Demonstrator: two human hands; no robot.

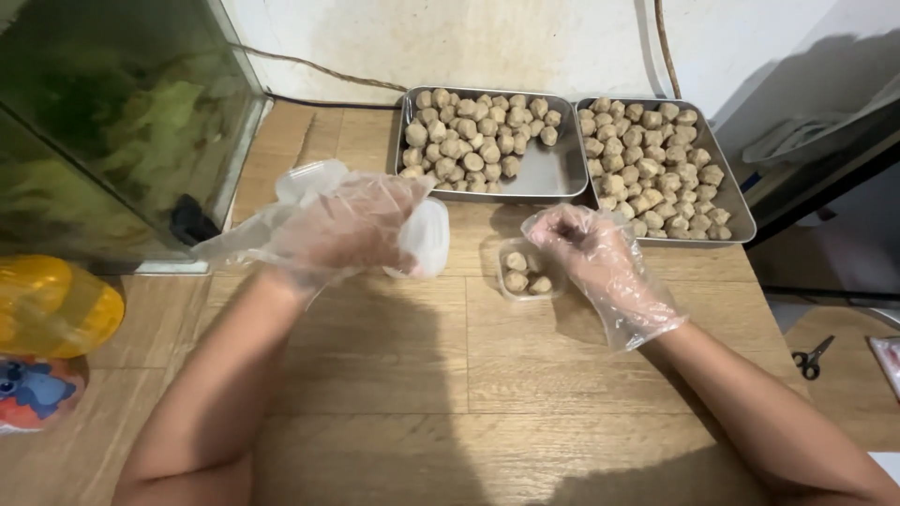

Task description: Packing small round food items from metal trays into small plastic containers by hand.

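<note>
Head view: both hands wear loose clear plastic gloves over a wooden table (394,375). The left hand (352,225) is closed around a stack of clear plastic cups (424,239), which lies on its side with the open end toward the right; the cups project from the fingers just beyond the grip. The right hand (591,248) has its fingertips pinched together directly above the right edge of a small clear container (527,272); whether a meatball is between them cannot be told. The container stands on the table, holding three meatballs, just right of the cup stack. Behind it, side by side and touching, sit two steel trays of meatballs: the left tray (553,173) partly emptied, the right tray (736,211) fuller.
</note>
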